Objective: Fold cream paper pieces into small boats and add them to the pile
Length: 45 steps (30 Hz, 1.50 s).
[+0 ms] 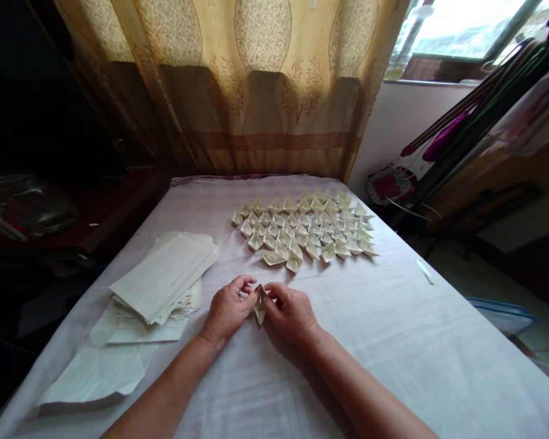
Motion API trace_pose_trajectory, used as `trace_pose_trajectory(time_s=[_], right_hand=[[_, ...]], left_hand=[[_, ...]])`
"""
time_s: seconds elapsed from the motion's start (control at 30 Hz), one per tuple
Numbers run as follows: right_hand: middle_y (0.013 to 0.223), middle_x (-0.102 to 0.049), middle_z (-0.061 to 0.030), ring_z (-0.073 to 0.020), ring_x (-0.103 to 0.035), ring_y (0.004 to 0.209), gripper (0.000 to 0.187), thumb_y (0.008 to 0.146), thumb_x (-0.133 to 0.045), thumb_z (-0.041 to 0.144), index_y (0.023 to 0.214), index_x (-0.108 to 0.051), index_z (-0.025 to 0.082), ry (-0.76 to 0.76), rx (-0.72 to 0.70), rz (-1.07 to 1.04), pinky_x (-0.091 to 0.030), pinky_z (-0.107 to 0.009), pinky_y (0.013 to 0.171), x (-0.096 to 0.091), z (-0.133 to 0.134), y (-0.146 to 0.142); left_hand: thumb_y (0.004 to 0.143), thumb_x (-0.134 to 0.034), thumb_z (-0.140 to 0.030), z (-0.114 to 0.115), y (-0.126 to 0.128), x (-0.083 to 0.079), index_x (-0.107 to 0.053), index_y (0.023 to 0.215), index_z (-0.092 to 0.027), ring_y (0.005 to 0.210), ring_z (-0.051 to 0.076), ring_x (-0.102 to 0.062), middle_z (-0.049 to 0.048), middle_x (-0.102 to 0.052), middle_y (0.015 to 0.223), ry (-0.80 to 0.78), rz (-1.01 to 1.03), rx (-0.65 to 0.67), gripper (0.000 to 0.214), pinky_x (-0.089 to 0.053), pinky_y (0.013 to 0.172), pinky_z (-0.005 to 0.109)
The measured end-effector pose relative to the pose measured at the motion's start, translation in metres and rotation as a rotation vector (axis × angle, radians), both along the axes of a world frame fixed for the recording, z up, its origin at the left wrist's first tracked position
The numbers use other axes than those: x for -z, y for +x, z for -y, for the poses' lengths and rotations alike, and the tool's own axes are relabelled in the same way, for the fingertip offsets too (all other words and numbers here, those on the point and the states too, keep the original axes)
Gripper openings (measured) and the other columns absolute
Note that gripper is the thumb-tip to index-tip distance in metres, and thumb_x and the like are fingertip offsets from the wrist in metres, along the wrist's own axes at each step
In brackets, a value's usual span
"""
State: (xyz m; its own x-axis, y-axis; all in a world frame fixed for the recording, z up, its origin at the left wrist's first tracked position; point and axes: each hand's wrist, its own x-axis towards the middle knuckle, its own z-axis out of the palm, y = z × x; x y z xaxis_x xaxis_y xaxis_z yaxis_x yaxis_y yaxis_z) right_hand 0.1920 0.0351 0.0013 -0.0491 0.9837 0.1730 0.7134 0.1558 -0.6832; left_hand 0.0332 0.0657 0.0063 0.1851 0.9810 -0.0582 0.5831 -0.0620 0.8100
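A small folded paper boat (260, 310) stands between my hands near the middle of the table, its pointed end toward me. My left hand (230, 308) pinches its left side with thumb and fingertips. On the other side, my right hand (291, 312) grips the boat's right edge, thumb low and fingers curled above. Just beyond my hands sits a large group of finished paper boats (301, 228), set close together in uneven rows. To the left lies a stack of printed paper sheets (162, 277), with loose larger sheets (96, 372) beneath it.
A pale cloth (384, 341) covers the table. A small white scrap (424, 271) lies near the right edge. Behind hangs a patterned yellow curtain (265, 91). Poles and hanging cloths lean at the right, above a blue-rimmed clear container (501, 314). A dark wooden surface adjoins at left.
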Motion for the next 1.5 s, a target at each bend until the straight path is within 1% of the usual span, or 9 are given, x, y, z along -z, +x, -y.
trace_pose_trajectory(time_s=[0.13,0.27,0.53,0.87,0.97,1.03,1.23,1.37,1.5], right_hand=[[0.081,-0.075,0.0001,-0.0137,-0.067,0.066,0.017,0.084,-0.055,0.024,0.094,-0.069,0.024,0.03,0.041,-0.053,-0.043,-0.021,0.064,0.008,-0.002,0.001],[0.08,-0.074,0.0014,-0.0129,-0.064,0.064,0.018,0.079,-0.056,0.02,0.092,-0.069,0.025,0.027,0.056,-0.032,-0.042,-0.021,0.063,0.01,-0.004,0.0],[0.074,-0.072,0.0032,-0.0142,-0.064,0.063,0.022,0.075,-0.058,0.017,0.092,-0.067,0.026,-0.073,0.102,0.04,-0.037,-0.022,0.061,0.002,-0.006,0.003],[0.069,-0.068,0.0033,-0.0132,-0.059,0.059,0.008,0.077,-0.059,0.02,0.084,-0.062,0.025,-0.08,0.122,0.034,-0.034,-0.022,0.057,0.006,-0.011,0.004],[0.078,-0.068,0.002,-0.0114,-0.058,0.058,0.012,0.081,-0.059,0.026,0.093,-0.06,0.023,-0.021,0.091,-0.043,-0.038,-0.021,0.059,0.01,-0.007,0.007],[0.085,-0.067,-0.0004,-0.0108,-0.056,0.058,0.019,0.081,-0.058,0.026,0.099,-0.059,0.022,0.092,0.064,-0.043,-0.04,-0.021,0.059,0.012,0.0,0.01],[0.078,-0.066,-0.0007,-0.0135,-0.06,0.066,0.017,0.086,-0.059,0.027,0.102,-0.063,0.023,0.274,-0.177,0.174,-0.041,-0.022,0.064,0.008,0.019,0.008],[0.078,-0.066,-0.0023,-0.0129,-0.06,0.067,0.01,0.088,-0.055,0.024,0.088,-0.065,0.022,0.291,-0.157,0.257,-0.04,-0.02,0.064,0.008,0.018,0.002],[0.071,-0.064,-0.0004,-0.0112,-0.058,0.063,0.018,0.092,-0.049,0.021,0.082,-0.065,0.021,0.358,-0.044,0.17,-0.039,-0.019,0.064,0.007,0.009,0.016]], left_hand=[[0.081,-0.057,-0.022,0.007,0.004,-0.01,-0.066,0.08,-0.021,0.066,0.013,-0.06,-0.002,-0.067,0.072,0.029,-0.176,0.112,0.009,-0.039,0.064,0.022],[0.081,-0.055,-0.019,0.008,0.007,-0.015,-0.059,0.064,-0.019,0.061,0.012,-0.053,-0.0032,-0.06,0.062,0.021,-0.317,0.119,0.017,-0.031,0.058,0.023],[0.077,-0.055,-0.019,0.001,0.008,-0.016,-0.054,0.06,-0.019,0.057,0.012,-0.048,-0.0044,-0.054,0.056,-0.019,-0.355,0.098,0.017,-0.027,0.055,0.023],[0.078,-0.056,-0.019,-0.003,0.008,-0.015,-0.057,0.062,-0.019,0.058,0.012,-0.05,-0.0039,-0.056,0.058,-0.036,-0.37,0.104,0.016,-0.027,0.056,0.024],[0.079,-0.054,-0.018,-0.005,0.007,-0.013,-0.058,0.066,-0.02,0.06,0.012,-0.052,-0.0035,-0.059,0.062,-0.03,-0.359,0.11,0.014,-0.027,0.057,0.023],[0.079,-0.053,-0.019,-0.006,0.007,-0.012,-0.057,0.065,-0.019,0.06,0.013,-0.051,-0.0031,-0.058,0.061,-0.025,-0.355,0.104,0.015,-0.027,0.057,0.024],[0.078,-0.051,-0.021,-0.012,0.006,-0.011,-0.056,0.06,-0.019,0.061,0.014,-0.052,-0.0018,-0.057,0.059,-0.054,-0.315,0.106,0.019,-0.028,0.057,0.024],[0.079,-0.049,-0.026,-0.012,0.003,-0.011,-0.054,0.06,-0.019,0.062,0.014,-0.054,-0.0019,-0.057,0.059,-0.067,-0.256,0.136,0.021,-0.031,0.058,0.024],[0.083,-0.042,-0.049,-0.009,-0.003,-0.007,-0.049,0.06,-0.02,0.053,0.014,-0.05,-0.0031,-0.051,0.053,-0.078,-0.19,0.152,0.038,-0.032,0.054,0.024]])
